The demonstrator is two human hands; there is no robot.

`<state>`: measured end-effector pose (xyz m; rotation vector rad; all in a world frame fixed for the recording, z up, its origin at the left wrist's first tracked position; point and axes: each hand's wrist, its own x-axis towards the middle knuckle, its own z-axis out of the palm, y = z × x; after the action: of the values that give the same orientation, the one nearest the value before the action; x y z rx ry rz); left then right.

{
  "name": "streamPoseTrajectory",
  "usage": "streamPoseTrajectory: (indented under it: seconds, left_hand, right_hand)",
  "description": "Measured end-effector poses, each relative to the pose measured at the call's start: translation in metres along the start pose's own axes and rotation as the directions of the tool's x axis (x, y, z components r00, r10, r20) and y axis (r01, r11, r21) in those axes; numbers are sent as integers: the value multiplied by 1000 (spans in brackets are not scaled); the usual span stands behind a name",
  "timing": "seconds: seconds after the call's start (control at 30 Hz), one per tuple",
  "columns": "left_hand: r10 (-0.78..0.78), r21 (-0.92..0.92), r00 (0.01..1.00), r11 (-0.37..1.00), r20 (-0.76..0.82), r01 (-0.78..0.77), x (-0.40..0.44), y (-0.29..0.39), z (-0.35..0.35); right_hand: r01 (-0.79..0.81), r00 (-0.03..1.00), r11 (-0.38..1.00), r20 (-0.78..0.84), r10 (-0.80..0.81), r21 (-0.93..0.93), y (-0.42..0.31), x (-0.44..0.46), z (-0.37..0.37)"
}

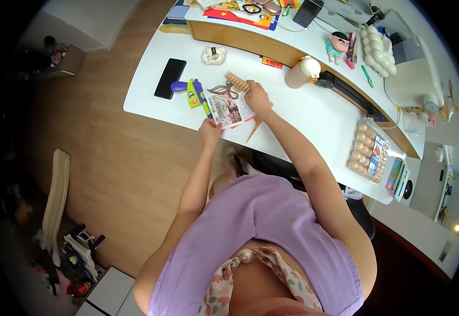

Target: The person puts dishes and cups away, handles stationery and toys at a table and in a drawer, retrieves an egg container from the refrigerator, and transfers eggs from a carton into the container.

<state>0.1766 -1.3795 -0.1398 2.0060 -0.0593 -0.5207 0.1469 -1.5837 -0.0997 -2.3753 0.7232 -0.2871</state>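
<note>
My left hand [210, 132] is at the table's front edge, its fingers closed on the lower left corner of a printed leaflet [228, 109]. The leaflet lies on the white tabletop, with a red edge showing beneath it. Over its far side, my right hand [259, 97] is closed at the near end of a tan ridged, coil-like piece [237, 81]. A tan pointed piece [253, 130] sticks out below that hand; whether the two are joined is hidden. A grey looped item [223, 90] lies at the leaflet's top. Left of the leaflet is a green and purple toy gun [195, 95].
A black phone [170, 78] and a whitish round item [214, 55] lie to the left. A lidded cup [302, 72] stands before the raised shelf [250, 43]. An egg carton [367, 152] sits at the right. A toy figure [337, 47] stands on the shelf.
</note>
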Motion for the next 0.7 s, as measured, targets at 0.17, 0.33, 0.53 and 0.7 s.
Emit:
streamPoseTrajectory:
  seconds: [0.17, 0.33, 0.53, 0.7]
  left_hand:
    - [-20, -143, 999, 989, 48, 26, -15, 8, 12]
    - [135, 113, 991, 985, -6, -134, -16, 15, 17]
    - [216, 189, 973, 962, -80, -198, -10, 28, 21]
    - [221, 119, 973, 970, -71, -211, -5, 26, 17]
  right_hand:
    - [17, 1000, 999, -4, -17, -31, 19, 9, 2]
    - [-248, 965, 959, 119, 233, 134, 18, 5, 9]
    - [-448, 894, 830, 183, 409, 333, 12, 5, 1]
    - [-300, 951, 954, -65, 301, 14, -13, -4, -13]
